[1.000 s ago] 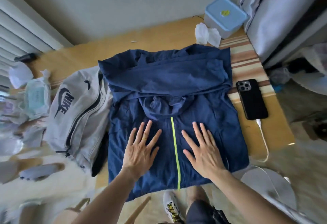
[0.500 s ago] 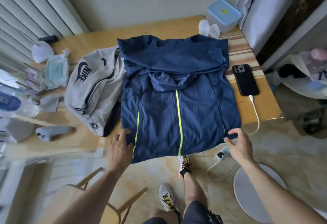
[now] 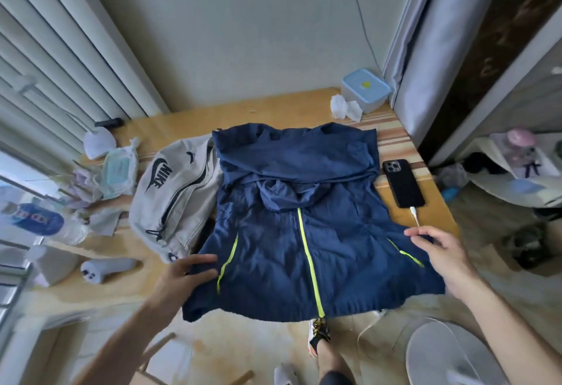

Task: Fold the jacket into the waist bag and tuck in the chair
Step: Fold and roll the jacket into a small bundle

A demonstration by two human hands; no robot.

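Observation:
The navy jacket point(image 3: 304, 226) with neon-yellow zips lies face up on the wooden table point(image 3: 273, 111), sleeves folded across its top and hood on the chest. Its hem is spread wide and raised past the table's near edge. My left hand point(image 3: 182, 278) grips the left hem corner. My right hand point(image 3: 441, 254) holds the right hem corner with fingers partly spread. The grey Nike waist bag point(image 3: 170, 202) lies unzipped against the jacket's left side. Part of the wooden chair point(image 3: 152, 354) shows below the left arm.
A black phone point(image 3: 403, 184) on a white cable lies right of the jacket. A blue-lidded box point(image 3: 365, 89) and tissues point(image 3: 345, 108) sit at the back right. Wipes point(image 3: 118, 168), a water bottle point(image 3: 36, 220) and a grey handle point(image 3: 106, 269) crowd the left. A round white base point(image 3: 450, 354) stands on the floor.
Both hands left the jacket's chest, slid down to the hem corners, then took hold and pulled the hem outward and up. The view has pulled back from the table.

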